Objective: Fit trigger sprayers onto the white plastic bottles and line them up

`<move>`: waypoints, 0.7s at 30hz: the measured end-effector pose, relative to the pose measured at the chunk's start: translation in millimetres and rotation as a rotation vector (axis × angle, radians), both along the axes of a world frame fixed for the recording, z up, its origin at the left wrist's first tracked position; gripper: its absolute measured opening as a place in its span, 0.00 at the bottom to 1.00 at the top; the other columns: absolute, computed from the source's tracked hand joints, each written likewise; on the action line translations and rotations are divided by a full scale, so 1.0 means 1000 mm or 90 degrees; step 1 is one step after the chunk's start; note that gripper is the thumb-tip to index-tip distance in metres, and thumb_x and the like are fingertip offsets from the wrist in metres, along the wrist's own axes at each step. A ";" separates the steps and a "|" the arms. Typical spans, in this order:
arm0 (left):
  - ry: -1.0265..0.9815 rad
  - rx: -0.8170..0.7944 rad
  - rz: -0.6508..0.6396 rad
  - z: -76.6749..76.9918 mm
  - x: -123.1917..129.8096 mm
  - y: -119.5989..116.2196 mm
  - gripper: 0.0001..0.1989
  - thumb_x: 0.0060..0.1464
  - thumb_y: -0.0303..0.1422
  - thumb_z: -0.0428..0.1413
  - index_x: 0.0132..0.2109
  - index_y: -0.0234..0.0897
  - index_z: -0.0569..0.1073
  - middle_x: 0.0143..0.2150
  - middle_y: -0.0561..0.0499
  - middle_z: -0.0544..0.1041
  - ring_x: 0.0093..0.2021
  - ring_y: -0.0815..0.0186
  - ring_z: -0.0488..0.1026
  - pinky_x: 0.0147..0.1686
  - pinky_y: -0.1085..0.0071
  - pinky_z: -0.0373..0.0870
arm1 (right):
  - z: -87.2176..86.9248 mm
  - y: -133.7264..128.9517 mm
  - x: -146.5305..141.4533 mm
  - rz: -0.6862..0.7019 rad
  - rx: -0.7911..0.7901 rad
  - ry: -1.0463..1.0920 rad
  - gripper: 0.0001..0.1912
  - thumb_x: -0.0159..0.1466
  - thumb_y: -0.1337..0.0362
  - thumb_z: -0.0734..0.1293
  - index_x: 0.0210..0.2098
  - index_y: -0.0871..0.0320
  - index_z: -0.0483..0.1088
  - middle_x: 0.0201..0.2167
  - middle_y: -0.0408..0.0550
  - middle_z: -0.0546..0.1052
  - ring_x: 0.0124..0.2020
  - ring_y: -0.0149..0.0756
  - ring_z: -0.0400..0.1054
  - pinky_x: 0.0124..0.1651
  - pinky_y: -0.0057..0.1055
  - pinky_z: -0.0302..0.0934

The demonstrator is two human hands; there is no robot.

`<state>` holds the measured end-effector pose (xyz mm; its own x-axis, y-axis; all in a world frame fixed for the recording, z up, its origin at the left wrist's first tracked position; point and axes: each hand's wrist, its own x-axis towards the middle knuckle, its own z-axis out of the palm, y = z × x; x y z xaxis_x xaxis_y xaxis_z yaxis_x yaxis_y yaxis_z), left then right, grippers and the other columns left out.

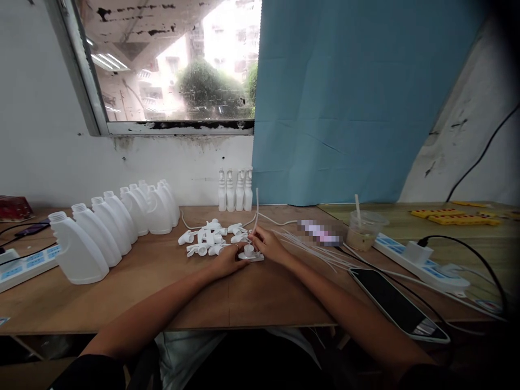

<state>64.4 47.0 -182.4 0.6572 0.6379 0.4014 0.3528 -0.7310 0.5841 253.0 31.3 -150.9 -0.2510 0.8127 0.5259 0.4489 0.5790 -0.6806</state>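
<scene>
My left hand (228, 262) rests low over the table, its fingers closed on a white trigger spray head (251, 256) that lies on the wood. Close beside it, my right hand (268, 247) pinches a thin white plastic tube (257, 203) near its lower end. The tube stands upright above the spray head; my fingers hide whether its end sits inside. Just behind my left hand lies a pile of loose white spray heads (209, 236). More thin tubes (312, 249) are spread on the table to the right of my right hand.
White bottles without tops (81, 254) stand in rows at left. Several bottles with spray heads (234, 190) line the wall. To the right are a phone (396, 300), a plastic cup with a straw (363, 233), a power strip (430, 273) and cables. Another power strip (30, 266) is far left.
</scene>
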 end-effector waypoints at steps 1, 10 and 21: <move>0.002 -0.003 0.000 0.001 0.000 0.000 0.24 0.51 0.31 0.58 0.56 0.37 0.68 0.38 0.51 0.73 0.35 0.65 0.67 0.36 0.72 0.62 | 0.000 0.000 0.000 0.001 -0.002 -0.005 0.12 0.65 0.56 0.60 0.28 0.54 0.60 0.16 0.36 0.66 0.19 0.30 0.59 0.25 0.27 0.53; 0.005 0.005 -0.001 -0.002 0.000 0.001 0.24 0.52 0.32 0.58 0.57 0.37 0.67 0.37 0.52 0.73 0.35 0.65 0.67 0.35 0.72 0.61 | 0.006 -0.005 0.001 -0.005 0.006 -0.068 0.11 0.66 0.58 0.60 0.28 0.55 0.60 0.18 0.37 0.67 0.21 0.31 0.61 0.28 0.28 0.54; 0.002 0.009 0.001 -0.008 0.000 0.007 0.26 0.52 0.34 0.59 0.58 0.38 0.67 0.39 0.51 0.74 0.37 0.64 0.68 0.36 0.71 0.63 | 0.005 -0.003 0.001 -0.014 0.058 -0.145 0.10 0.65 0.61 0.58 0.27 0.55 0.59 0.21 0.40 0.66 0.24 0.33 0.59 0.29 0.29 0.50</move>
<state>64.8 53.8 -190.3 0.6577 0.6335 0.4076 0.3561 -0.7383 0.5728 254.3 28.7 -146.3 -0.3541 0.7715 0.5286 0.5987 0.6212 -0.5055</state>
